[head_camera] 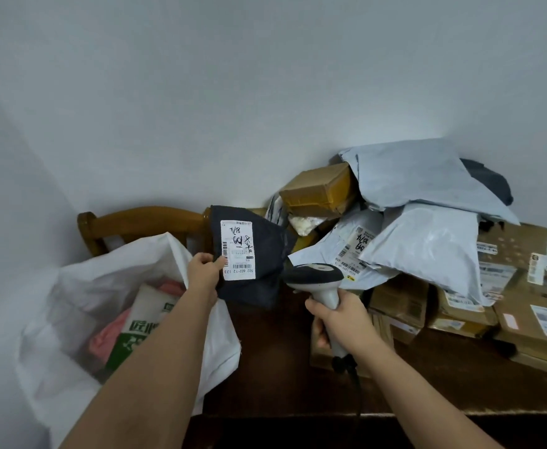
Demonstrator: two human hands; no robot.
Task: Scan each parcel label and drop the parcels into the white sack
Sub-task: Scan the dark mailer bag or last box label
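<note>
My left hand [204, 270] holds a dark soft parcel [259, 254] upright by its left edge, above the table's left end. Its white label [238, 251] faces me, with handwriting and barcodes. My right hand [337, 317] grips the handle of a grey and black barcode scanner [314, 277], whose head sits just right of the parcel's lower corner. The white sack [81, 286] stands open at the left, below my left forearm. Inside it lie a green and white packet [142, 328] and a pink parcel [107, 338].
A heap of parcels fills the right of the dark wooden table [272, 361]: grey poly mailers [421, 241] on top, taped cardboard boxes [460, 309] beneath and behind. A wooden chair back [142, 222] stands behind the sack. The scanner's cable hangs over the table's front edge.
</note>
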